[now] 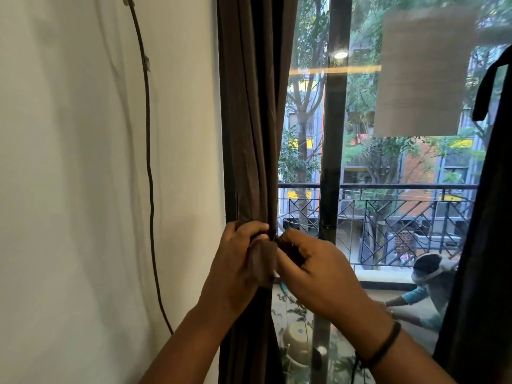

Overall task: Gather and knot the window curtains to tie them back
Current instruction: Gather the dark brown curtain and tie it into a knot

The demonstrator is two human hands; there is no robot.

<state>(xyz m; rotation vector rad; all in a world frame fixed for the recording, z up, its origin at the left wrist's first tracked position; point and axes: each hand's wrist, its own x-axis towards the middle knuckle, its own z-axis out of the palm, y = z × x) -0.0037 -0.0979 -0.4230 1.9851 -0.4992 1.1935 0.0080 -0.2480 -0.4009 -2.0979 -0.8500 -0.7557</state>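
Head view: my left hand point(235, 261) has its fingers curled tight round the gathered brown curtain point(249, 120), thumb side up, and a short flap of the same cloth sticks out from under my fingertips toward the other hand. My right hand point(318, 273) is curled as well — its fingers pinch a dark bunch of the fabric just beside the left, the two hands almost touching at the knuckles. Whether a knot is already formed between them I cannot tell, since my fingers cover that spot.

Both forearms rise from the bottom edge and converge on the curtain at about the middle of its visible length. My right wrist wears a thin dark band point(385, 345).

The curtain hangs in narrow vertical folds against the left side of the window frame point(332, 134), pulled in where I grip it and falling loose below my left wrist. To its left is the white wall point(83, 162) with a dark cable point(149, 162) running down it. At the far right edge hangs a second dark curtain point(482, 245), well apart from my hands. Through the glass I see a balcony railing point(388, 206), trees and buildings — and a reflection of a person low on the right
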